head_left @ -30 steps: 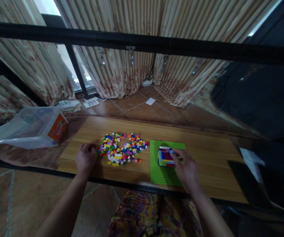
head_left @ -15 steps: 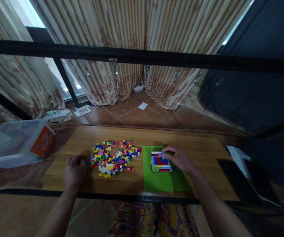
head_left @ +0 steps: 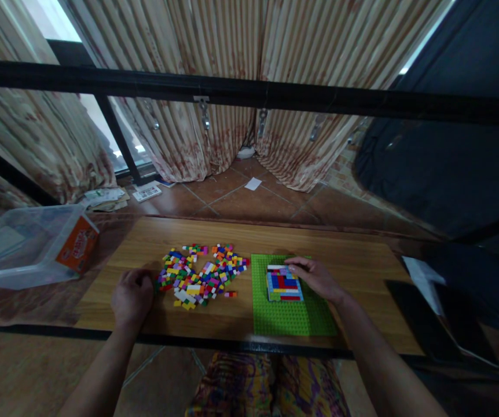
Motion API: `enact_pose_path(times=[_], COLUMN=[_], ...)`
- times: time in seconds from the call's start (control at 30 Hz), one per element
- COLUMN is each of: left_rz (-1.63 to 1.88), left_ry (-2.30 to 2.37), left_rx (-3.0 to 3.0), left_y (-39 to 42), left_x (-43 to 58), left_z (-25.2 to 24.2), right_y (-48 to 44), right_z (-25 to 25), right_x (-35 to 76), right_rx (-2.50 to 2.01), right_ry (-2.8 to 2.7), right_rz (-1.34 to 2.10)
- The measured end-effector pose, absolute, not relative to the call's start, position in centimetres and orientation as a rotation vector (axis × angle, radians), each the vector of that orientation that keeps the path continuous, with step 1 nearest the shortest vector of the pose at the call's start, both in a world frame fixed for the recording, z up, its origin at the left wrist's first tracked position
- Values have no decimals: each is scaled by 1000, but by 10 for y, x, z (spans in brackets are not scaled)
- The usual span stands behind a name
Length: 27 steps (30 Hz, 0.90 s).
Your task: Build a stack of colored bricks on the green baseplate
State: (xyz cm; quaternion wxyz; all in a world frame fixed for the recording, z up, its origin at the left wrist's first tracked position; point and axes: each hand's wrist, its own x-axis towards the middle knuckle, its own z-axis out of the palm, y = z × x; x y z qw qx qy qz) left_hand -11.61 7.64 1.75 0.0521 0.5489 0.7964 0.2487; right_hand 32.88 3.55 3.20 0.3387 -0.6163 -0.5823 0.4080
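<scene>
My right hand (head_left: 316,280) reaches over a green studded baseplate (head_left: 293,319). Its thumb and fingertips come together at the far right corner of a flat block of toy bricks (head_left: 284,284), closed on a small brick there that they mostly hide. Red, blue, yellow and white bricks make up the block's top, with a white row along its far edge. My left hand (head_left: 131,298) lies on the table as a loose fist, its palm and fingertips hidden. Just right of it spreads a heap of loose toy bricks (head_left: 201,278) in many colours.
Everything lies on a low wooden table (head_left: 215,327) with a dark front edge. At the left stands a clear plastic box (head_left: 32,246) with an orange label. A dark flat object (head_left: 423,318) and white paper (head_left: 421,278) are at the right. A black bar (head_left: 232,92) crosses beyond the table.
The camera view has shifted slightly. My right hand stays at the block's far right corner, its fingers slightly repositioned. My left hand remains resting beside the heap.
</scene>
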Motion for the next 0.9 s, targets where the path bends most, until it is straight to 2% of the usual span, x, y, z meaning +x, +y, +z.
enact_pose_path(times=[0.9], left_rz=[769], left_ry=[2440], left_rx=[1662], left_y=[75], left_x=[-113], left_z=[18], right_y=[29], right_z=[8], right_x=[304], right_rx=[-1663], right_ry=[-1541], right_rz=[652])
